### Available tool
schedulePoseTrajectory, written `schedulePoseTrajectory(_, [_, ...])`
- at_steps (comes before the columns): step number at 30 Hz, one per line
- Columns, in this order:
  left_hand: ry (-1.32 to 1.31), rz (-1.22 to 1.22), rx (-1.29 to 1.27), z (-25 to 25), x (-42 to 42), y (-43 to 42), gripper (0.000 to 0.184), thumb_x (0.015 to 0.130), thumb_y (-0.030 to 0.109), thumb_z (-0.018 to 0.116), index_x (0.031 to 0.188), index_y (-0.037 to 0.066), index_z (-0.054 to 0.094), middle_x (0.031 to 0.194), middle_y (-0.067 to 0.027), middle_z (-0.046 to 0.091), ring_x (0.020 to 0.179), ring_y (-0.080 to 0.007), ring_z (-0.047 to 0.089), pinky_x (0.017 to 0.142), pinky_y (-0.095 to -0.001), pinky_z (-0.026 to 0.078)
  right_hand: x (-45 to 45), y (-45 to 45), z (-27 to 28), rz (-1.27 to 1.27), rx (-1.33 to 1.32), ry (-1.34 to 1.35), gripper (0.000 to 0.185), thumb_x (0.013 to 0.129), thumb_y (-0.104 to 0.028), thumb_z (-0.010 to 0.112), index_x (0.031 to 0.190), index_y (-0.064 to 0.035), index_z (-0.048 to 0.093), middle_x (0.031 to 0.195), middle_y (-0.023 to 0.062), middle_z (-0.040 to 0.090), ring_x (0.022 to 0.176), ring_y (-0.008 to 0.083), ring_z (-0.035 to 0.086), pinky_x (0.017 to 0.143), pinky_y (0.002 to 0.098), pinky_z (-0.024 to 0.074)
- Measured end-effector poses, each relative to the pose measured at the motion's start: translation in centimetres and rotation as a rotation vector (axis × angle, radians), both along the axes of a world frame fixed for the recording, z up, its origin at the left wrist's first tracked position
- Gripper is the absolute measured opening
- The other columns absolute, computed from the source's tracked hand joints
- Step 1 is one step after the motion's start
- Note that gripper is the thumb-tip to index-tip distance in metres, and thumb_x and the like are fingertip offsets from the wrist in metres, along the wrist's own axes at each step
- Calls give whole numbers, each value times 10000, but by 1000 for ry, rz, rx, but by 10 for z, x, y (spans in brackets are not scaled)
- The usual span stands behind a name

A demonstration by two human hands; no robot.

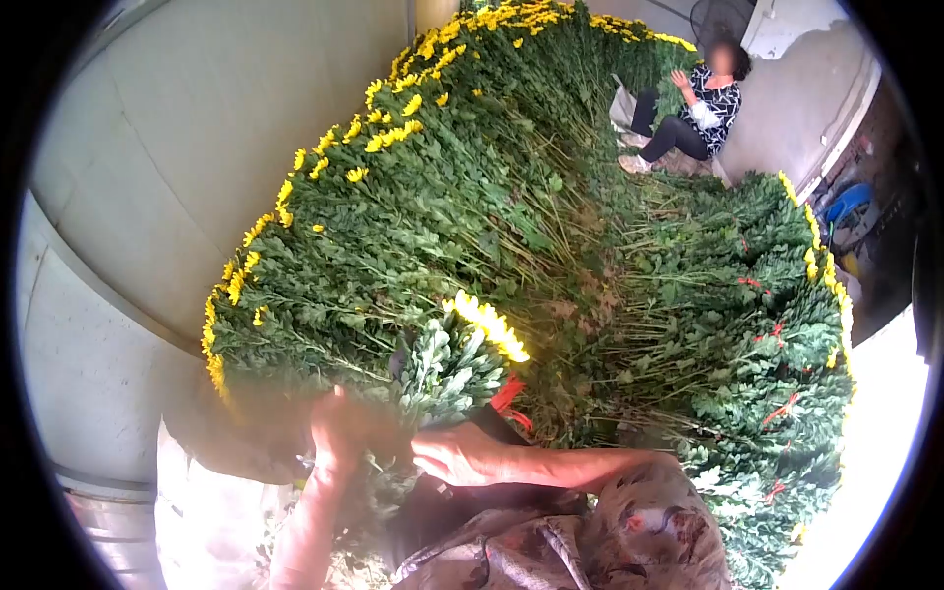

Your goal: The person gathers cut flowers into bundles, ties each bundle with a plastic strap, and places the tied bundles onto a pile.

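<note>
A bunch of yellow chrysanthemums (447, 369) with leafy green stems lies across my lap, its blooms pointing up and right. My right hand (460, 455) is closed around the lower part of this bunch, fingers curled toward the left. To its left, my left hand (334, 442) is raised with its fingers drawn together. A brown blur covers part of it, so what it holds is hidden. Red ties (509, 396) hang just right of the bunch, above my right forearm.
Long heaps of cut chrysanthemums (413, 236) line the left side, blooms outward. More bundles (728, 324) with red ties lie on the right. Another person (703, 113) sits at the back holding stems. A pale wall (226, 128) borders the left; a fan (721, 22) stands behind.
</note>
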State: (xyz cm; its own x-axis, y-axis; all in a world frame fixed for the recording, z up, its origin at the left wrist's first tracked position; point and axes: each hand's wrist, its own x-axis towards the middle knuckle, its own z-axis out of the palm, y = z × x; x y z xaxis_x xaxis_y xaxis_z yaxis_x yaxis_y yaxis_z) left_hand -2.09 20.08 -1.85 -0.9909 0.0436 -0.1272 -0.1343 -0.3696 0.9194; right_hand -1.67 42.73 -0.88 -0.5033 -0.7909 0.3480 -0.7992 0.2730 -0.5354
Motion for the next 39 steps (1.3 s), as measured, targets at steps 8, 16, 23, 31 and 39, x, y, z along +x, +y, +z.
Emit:
schedulePoseTrajectory(8, [252,-287,-630,32,26,7,134,823,74,656,929,26,589,802,-24,558,728,-99,525,666,-251,441,-26,-2,33,0,-155,-662,101,915,-40,500,1002,-35,552,908,44,560,715,101,524,626,238,449])
schedulePoseTrajectory(16, [457,-130,-716,3,27,12,188,729,80,701,900,26,645,819,-93,637,720,-208,633,610,-327,501,-32,-37,23,5,-95,-264,152,912,-64,487,1051,-32,541,1074,90,533,959,230,571,804,315,486])
schedulePoseTrajectory(23, [228,-82,-695,8,30,11,194,756,42,690,950,40,682,838,-8,683,783,-72,610,707,-253,503,-31,-50,29,-1,98,-185,170,917,-185,519,1022,-52,534,1098,102,536,876,243,581,731,336,507])
schedulePoseTrajectory(31, [31,-110,-226,26,30,18,170,662,-81,718,782,35,683,878,-15,544,839,-123,537,782,-249,443,-35,-12,25,-111,205,-142,204,904,-255,537,1010,-80,537,924,66,531,820,235,580,636,364,510])
schedulePoseTrajectory(39, [-50,-193,-195,14,20,10,121,752,-35,637,865,4,656,842,-25,637,746,-99,570,691,-240,452,-21,-5,79,30,139,-628,143,885,-171,553,932,-85,658,814,70,650,730,221,632,654,346,503])
